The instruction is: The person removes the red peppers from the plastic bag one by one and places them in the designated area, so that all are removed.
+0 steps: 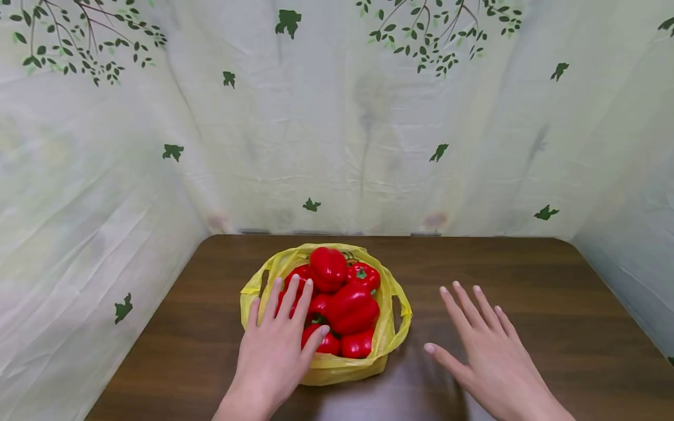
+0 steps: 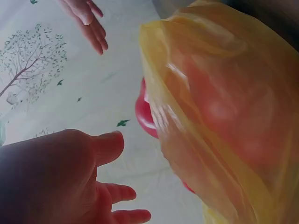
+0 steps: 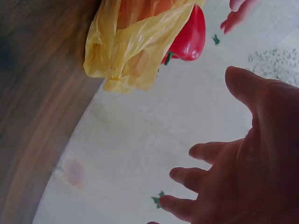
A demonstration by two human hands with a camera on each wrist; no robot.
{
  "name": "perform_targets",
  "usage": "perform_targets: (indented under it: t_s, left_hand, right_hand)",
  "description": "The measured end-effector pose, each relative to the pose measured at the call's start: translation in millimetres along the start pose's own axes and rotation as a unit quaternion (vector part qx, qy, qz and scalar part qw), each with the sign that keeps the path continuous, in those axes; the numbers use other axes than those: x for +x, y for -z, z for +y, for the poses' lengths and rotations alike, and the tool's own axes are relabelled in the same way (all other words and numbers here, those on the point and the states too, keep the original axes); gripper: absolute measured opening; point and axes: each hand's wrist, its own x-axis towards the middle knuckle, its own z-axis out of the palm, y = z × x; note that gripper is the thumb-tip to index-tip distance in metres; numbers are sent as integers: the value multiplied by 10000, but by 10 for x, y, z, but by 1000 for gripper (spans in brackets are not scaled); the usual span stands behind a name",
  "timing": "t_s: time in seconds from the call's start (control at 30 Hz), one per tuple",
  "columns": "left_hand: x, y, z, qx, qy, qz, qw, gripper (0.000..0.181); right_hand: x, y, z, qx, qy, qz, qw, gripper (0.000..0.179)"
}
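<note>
A yellow plastic bag (image 1: pixel 347 369) stands with its mouth spread wide on the table, filled with several glossy red bell peppers (image 1: pixel 354 309). Over the bag's left side hovers my left hand (image 1: pixel 276 345), fingers straight and spread, hiding part of the peppers. In the left wrist view that hand (image 2: pixel 70 172) is apart from the bag (image 2: pixel 224 107), holding nothing. To the right of the bag, my right hand (image 1: pixel 492 356) is held above the table, its fingers extended and also holding nothing. One pepper (image 3: pixel 189 37) sticks out past the bag's rim in the right wrist view.
The dark brown wooden table (image 1: pixel 526 280) has rounded far corners. A pale cloth curtain (image 1: pixel 337 128) printed with leaves and branches hangs behind it and along both sides. The bag's loop handles (image 1: pixel 402 316) stand out at its left and right.
</note>
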Motion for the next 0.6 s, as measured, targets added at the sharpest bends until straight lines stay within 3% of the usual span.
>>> perform_targets:
  t_s: [0.3, 0.6]
  left_hand:
    - [-71, -23, -271, -189, 54, 231, 9995, 70]
    - [-117, -13, -520, -691, -33, 409, 9968, 64]
  right_hand:
    - [143, -22, -112, -250, 568, 36, 9981, 85]
    - [339, -137, -238, -84, 1306, 524, 9900, 80]
